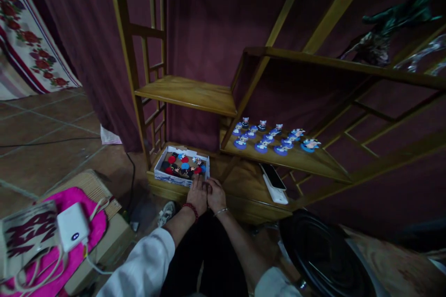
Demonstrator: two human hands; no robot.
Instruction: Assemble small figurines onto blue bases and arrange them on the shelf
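Note:
A shallow cardboard box (160, 175) sits on the low shelf, holding several small figurines (185, 166) with red, blue and dark parts. My left hand (198, 195) is at the box's front right corner, its fingers bent together. Touching it on the right is my right hand (216, 196), fingers curled inward beside the box. Whatever lies between the two hands is hidden by the fingers. On the raised shelf to the right, several small figurines (261, 146) on purple, dark and blue round bases stand in rows.
A phone (272, 176) rests partly over a white device (278, 195) on the low shelf. The wooden shelf unit (188, 95) rises ahead. A black round seat (325, 255) is at right; a white power bank (73, 226) with cables lies on pink cloth (99, 222) at left.

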